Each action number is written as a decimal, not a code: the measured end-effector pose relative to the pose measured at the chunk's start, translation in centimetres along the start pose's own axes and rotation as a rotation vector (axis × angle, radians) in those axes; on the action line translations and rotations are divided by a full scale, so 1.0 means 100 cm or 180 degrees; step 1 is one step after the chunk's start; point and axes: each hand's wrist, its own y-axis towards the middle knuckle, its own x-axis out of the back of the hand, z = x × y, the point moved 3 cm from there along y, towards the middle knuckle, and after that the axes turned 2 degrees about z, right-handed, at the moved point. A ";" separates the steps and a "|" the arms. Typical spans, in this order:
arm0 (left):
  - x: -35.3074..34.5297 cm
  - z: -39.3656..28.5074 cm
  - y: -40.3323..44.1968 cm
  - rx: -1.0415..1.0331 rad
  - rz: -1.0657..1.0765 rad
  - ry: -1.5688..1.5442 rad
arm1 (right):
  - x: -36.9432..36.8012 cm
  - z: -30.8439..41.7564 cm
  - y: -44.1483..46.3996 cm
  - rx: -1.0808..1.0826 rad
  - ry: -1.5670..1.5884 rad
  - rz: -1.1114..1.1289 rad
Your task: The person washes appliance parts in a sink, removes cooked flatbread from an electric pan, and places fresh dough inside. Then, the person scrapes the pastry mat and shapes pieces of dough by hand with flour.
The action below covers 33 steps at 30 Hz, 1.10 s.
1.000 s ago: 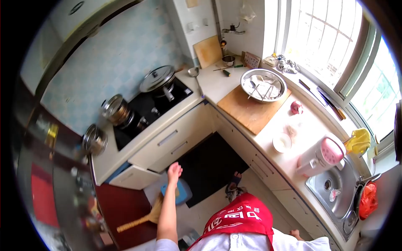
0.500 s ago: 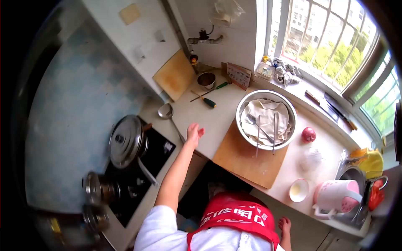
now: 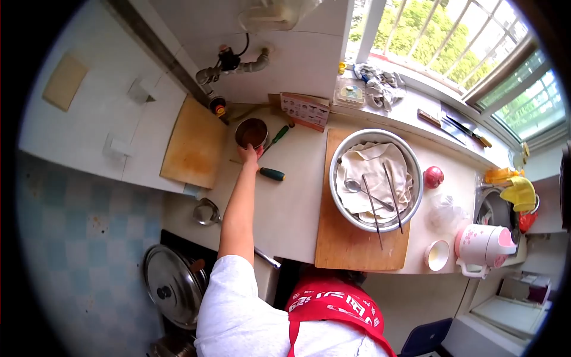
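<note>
My left hand [image 3: 250, 153] reaches to the back of the counter, its fingers closed on the near rim of a small round metal pot [image 3: 252, 132] with a brownish inside. Two screwdrivers lie close by: one with a green handle [image 3: 279, 134] to the pot's right, and one with a dark green handle [image 3: 272, 174] beside my wrist. On a wooden cutting board [image 3: 339, 253] stands a large metal basin [image 3: 334, 178], holding a pale cloth [image 3: 369, 159]. A spoon [image 3: 353, 185] and a pair of chopsticks [image 3: 392, 196] rest on top of it. My right hand is out of the picture.
A ladle [image 3: 207, 212] lies near the lidded pan [image 3: 172, 285] on the stove. A second board [image 3: 193, 143] leans against the cabinet. To the right are a red onion [image 3: 433, 177], a bowl [image 3: 437, 256] and a pink-white kettle [image 3: 480, 245]. Knives [image 3: 467, 132] lie on the sill.
My left hand has moved forward from above the counter's front edge to the small metal pot and closed on its rim. The view has shifted, and my right hand has left it.
</note>
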 end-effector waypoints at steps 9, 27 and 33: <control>-0.025 -0.048 -0.099 -0.0739 0.0478 0.0984 | -0.008 -0.051 -0.007 -0.0048 0.0420 0.0193; -0.198 0.066 -0.814 0.1237 0.5975 0.2674 | 0.122 -0.276 0.074 -0.0042 0.1650 -0.0207; -0.281 0.150 -0.990 -0.0111 0.8895 0.2128 | 0.133 -0.349 0.096 -0.0353 0.2652 -0.0576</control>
